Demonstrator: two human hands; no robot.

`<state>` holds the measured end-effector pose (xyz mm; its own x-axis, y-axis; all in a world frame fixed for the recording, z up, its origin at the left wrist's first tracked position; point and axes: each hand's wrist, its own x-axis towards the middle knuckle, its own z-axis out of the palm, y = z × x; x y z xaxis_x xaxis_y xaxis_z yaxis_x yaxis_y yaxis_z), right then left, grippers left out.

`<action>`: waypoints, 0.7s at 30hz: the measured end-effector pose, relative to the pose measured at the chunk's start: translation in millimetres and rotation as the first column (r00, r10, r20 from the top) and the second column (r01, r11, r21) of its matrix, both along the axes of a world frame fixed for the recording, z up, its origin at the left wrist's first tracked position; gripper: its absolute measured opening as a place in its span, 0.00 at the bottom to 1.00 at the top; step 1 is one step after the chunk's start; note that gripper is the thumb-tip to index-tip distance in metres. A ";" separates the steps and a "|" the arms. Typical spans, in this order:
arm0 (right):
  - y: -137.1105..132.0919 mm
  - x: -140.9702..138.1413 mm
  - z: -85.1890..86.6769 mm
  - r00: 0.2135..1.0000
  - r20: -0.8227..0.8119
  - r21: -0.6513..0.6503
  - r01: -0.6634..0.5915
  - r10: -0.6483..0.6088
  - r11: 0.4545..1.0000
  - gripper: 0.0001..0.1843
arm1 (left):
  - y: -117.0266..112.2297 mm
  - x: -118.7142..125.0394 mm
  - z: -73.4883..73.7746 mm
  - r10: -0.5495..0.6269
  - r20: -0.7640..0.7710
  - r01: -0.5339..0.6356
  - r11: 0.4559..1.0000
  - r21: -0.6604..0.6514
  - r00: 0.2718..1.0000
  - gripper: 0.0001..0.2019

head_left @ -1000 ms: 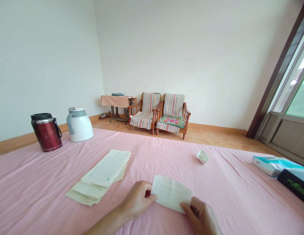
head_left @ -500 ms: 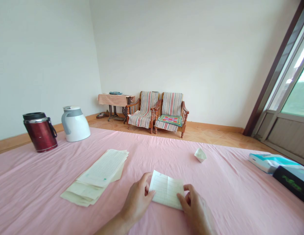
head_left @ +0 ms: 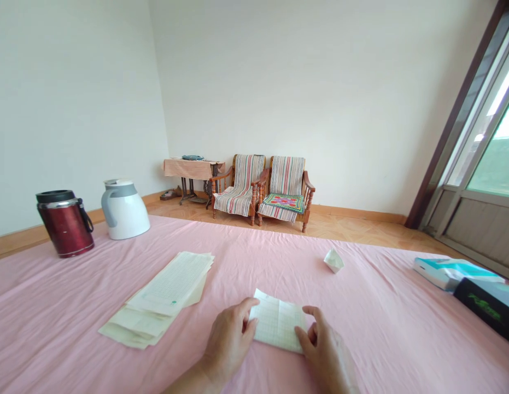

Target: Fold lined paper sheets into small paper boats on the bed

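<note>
Gridded sheet (head_left: pixel 276 327), near edge of table (head_left: pixel 381 312): narrower than a second ago. Left hand (head_left: pixel 228 342) and right hand (head_left: pixel 325 350), closer together, pinch its sides, fingers curled.

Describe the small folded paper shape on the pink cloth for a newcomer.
On the pink cloth-covered table, look toward the far edge, before the two striped wooden armchairs. The small white folded paper shape sits alone there. Unlike the flat gridded sheets stacked to its left, it stands up.

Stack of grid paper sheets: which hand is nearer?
Left. The left hand sits right of the stack of grid paper sheets, holding the folded sheet at its left edge; the right hand is farther, at its right edge.
</note>
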<state>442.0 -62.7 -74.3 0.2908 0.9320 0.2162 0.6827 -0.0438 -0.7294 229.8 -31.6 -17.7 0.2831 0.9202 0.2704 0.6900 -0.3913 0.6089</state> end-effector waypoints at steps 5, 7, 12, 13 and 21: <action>-4.2 -7.9 7.7 0.998 0.017 0.040 0.062 -0.063 0.997 0.09 | -2.1 0.8 -0.9 0.000 -0.025 0.001 1.000 0.016 1.000 0.13; -5.4 -10.0 12.1 0.996 0.022 0.039 0.081 -0.082 0.996 0.09 | -2.5 1.0 -1.0 0.003 -0.033 -0.003 1.000 0.015 0.999 0.13; -3.8 -8.1 14.9 0.996 0.029 0.023 0.079 -0.080 0.997 0.09 | -1.7 1.2 0.6 0.002 -0.047 0.000 1.000 0.028 0.999 0.12; -2.7 -6.7 13.7 0.997 0.030 0.011 0.067 -0.067 0.998 0.09 | -1.5 1.2 0.9 0.002 -0.050 0.000 1.000 0.031 0.999 0.12; 2.3 0.1 3.3 0.998 0.058 -0.047 -0.002 0.005 0.999 0.11 | -0.9 1.2 0.6 0.004 -0.063 -0.001 0.999 0.038 0.998 0.11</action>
<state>442.1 -60.3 -71.0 0.2757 0.9426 0.1884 0.7237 -0.0746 -0.6860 231.0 -32.5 -17.1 0.2986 0.9104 0.2863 0.7278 -0.4113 0.5488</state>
